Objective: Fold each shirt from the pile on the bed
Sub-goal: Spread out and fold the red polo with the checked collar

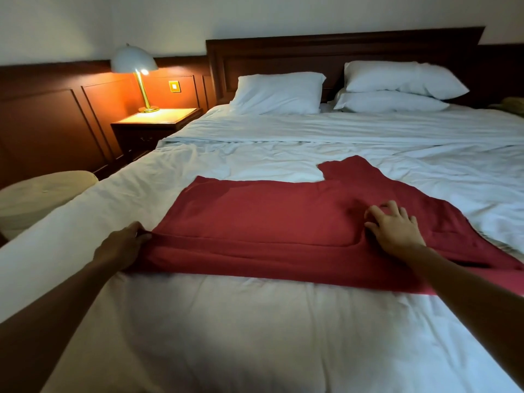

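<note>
Dark red soft cotton-like shirt (272, 222), spread on white-sheeted bed (226, 336): judged light, limp, crease-prone. Hem corner is pinched by left hand (124, 245); right hand (394, 228), fingers spread, is pressed flat. Best lifted at corners.

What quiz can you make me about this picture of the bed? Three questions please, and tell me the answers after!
1. True or false: the lamp on the nightstand is switched off.
2. Pick one: how many white pillows lie at the headboard? A) two B) three C) five
3. Short answer: which hand grips the edge of the red shirt, the left hand or the right hand?

Key:
1. False, it is glowing.
2. B, one alone and two stacked.
3. The left hand. The right hand rests on top of the shirt with its fingers spread.
</note>
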